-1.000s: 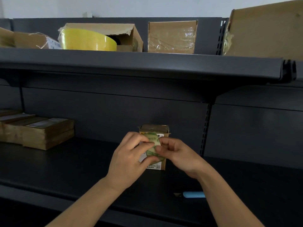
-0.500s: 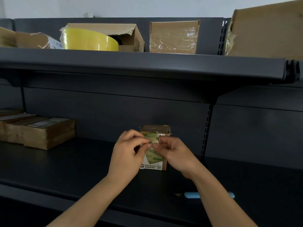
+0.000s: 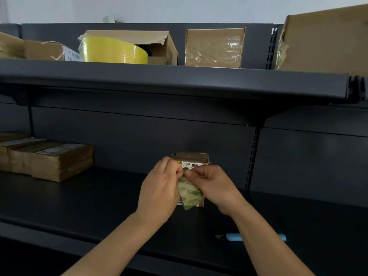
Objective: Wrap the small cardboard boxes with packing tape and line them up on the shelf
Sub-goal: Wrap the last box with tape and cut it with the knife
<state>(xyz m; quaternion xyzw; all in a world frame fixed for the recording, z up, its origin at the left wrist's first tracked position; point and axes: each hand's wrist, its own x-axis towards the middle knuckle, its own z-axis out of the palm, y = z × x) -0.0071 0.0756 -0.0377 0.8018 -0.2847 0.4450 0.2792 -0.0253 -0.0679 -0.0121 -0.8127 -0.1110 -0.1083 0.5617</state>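
A small cardboard box (image 3: 192, 157) with a white label stands upright on the dark lower shelf (image 3: 99, 196), close to the back panel. In front of it I hold a small greenish roll of packing tape (image 3: 189, 194). My left hand (image 3: 159, 188) grips the roll from the left, fingers curled. My right hand (image 3: 213, 186) pinches the tape at the roll's top edge, thumb and forefinger meeting my left fingertips. Both hands hide most of the box's front.
A row of wrapped flat boxes (image 3: 59, 162) lies at the left of the lower shelf. A blue cutter (image 3: 235, 237) lies near the front edge, under my right forearm. The upper shelf holds a big yellow tape roll (image 3: 113, 50), an open box (image 3: 155, 42), a taped box (image 3: 214, 47) and a large box (image 3: 326, 40).
My fingertips have drawn together at the top of the tape roll, and the roll now hangs lower and tilted between my hands. The box has stayed put.
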